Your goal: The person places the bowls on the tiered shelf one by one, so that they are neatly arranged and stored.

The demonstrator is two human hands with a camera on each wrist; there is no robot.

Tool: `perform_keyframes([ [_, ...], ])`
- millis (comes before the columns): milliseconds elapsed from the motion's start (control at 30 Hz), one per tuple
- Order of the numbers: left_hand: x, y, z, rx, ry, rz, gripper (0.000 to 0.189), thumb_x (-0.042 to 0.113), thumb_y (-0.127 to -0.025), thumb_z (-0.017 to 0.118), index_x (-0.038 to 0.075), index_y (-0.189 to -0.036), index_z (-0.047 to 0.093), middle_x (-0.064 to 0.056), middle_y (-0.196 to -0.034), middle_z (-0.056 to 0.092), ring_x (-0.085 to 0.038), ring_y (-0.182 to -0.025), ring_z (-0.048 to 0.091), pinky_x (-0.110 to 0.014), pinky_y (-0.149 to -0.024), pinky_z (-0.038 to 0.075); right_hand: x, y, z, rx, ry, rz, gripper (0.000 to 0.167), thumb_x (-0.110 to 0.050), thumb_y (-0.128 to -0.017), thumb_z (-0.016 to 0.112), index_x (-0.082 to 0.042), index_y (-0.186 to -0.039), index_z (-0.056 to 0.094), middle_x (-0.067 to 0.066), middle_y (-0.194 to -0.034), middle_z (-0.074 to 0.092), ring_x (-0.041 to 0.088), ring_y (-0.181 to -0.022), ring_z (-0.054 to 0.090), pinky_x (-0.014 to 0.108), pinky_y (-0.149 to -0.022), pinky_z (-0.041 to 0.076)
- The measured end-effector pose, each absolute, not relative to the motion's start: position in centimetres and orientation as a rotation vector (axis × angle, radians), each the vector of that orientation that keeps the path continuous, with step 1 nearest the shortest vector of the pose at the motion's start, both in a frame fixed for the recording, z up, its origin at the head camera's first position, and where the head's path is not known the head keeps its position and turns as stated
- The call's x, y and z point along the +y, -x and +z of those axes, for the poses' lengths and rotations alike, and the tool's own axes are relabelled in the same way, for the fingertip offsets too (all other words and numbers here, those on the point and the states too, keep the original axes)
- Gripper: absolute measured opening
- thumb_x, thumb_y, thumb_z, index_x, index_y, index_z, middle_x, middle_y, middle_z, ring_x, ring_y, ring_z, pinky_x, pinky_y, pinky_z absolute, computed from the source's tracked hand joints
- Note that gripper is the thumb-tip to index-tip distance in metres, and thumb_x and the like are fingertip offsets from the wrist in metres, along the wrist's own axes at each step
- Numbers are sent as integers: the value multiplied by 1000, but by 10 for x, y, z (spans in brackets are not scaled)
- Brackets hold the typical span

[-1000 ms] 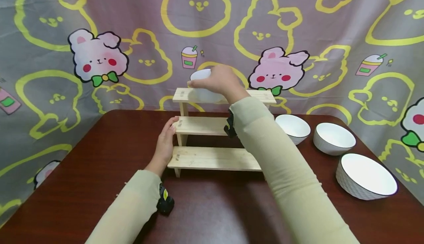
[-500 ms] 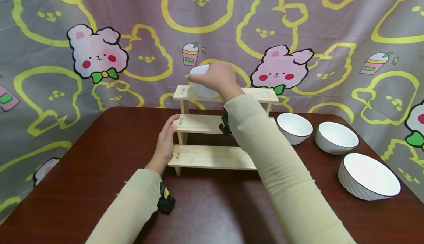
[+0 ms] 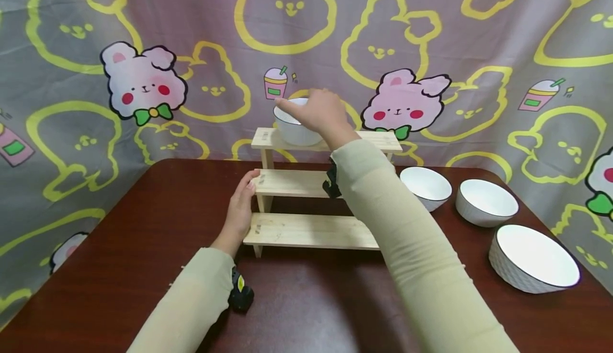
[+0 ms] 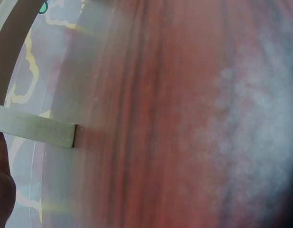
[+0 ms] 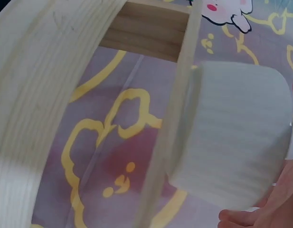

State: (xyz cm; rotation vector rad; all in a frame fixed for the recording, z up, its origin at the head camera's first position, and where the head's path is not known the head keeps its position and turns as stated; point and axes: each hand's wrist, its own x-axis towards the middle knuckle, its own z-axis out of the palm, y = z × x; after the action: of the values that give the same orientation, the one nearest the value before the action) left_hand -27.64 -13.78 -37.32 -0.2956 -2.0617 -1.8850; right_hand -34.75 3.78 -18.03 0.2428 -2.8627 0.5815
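A white bowl (image 3: pixel 298 132) stands upright on the top tier of a three-step wooden shelf (image 3: pixel 316 230). My right hand (image 3: pixel 325 112) is over the bowl's right side, its thumb extended above the rim, apart from the front wall. In the right wrist view, fingers (image 5: pixel 250 216) show beside the rim, while the bowl's base meets the top board. My left hand (image 3: pixel 238 212) holds the left end of the middle tier, with fingertips at the board's corner. Only a sliver of that hand (image 4: pixel 3 199) enters the left wrist view, below a shelf leg (image 4: pixel 46 130).
To the right of the shelf, three more white bowls stand on the dark brown table (image 3: pixel 143 246): a far one (image 3: pixel 426 185), a middle one (image 3: pixel 486 204) and a larger near one (image 3: pixel 531 260). A patterned curtain (image 3: pixel 201 12) hangs behind the table.
The right thumb has lifted from the bowl's front wall to above its rim, uncovering more of the bowl. The bowl remains on the top tier. My left hand keeps its place.
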Motion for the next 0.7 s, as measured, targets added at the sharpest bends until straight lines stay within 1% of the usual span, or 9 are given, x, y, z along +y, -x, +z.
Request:
perform_keyframes([
  [67,-136,271,-367,-2064,291,-1887,42,13,-98,30,1,-137,40,-14,-145,36,-24,-134,27,-41,-109,18,42,345,-176,-2868,-230,607,95,-82,-70,41,-15,-137,46,7,-138,46,25,-124,43,37,-97,39],
  [200,-136,269,-366,-2064,279,-1890,41,12,-98,30,0,-136,41,-14,-144,37,-24,-132,29,-39,-108,19,50,338,-167,-2875,-212,620,97,-83,-69,41,-15,-138,44,7,-138,46,27,-125,43,38,-99,37],
  [267,-138,274,-373,-2062,281,-1884,41,14,-98,30,3,-136,41,-12,-144,38,-22,-131,30,-37,-107,19,56,335,-163,-2872,-208,638,98,-82,-69,41,-14,-139,43,6,-140,45,27,-126,42,38,-101,36],
  [400,-138,277,-377,-2059,284,-1870,41,15,-98,30,3,-136,41,-12,-143,39,-22,-130,31,-37,-107,20,67,329,-154,-2884,-186,670,102,-81,-71,41,-12,-145,32,6,-145,38,25,-131,36,38,-104,33],
  [467,-138,277,-376,-2055,287,-1863,41,15,-98,31,4,-136,41,-12,-143,39,-21,-129,32,-36,-107,20,73,327,-149,-2885,-172,681,103,-81,-71,40,-13,-147,27,5,-148,34,23,-133,33,38,-106,31],
  [600,-138,277,-376,-2065,286,-1845,41,16,-98,31,4,-136,42,-11,-143,39,-21,-129,32,-36,-107,19,84,321,-140,-2870,-160,671,102,-80,-72,40,-13,-148,24,7,-149,31,25,-136,29,39,-108,27],
  [700,-137,276,-375,-2074,284,-1852,41,17,-98,31,5,-136,41,-11,-143,39,-21,-129,32,-36,-107,19,94,316,-135,-2872,-142,688,103,-81,-72,39,-14,-148,20,5,-151,25,24,-138,22,40,-110,23],
])
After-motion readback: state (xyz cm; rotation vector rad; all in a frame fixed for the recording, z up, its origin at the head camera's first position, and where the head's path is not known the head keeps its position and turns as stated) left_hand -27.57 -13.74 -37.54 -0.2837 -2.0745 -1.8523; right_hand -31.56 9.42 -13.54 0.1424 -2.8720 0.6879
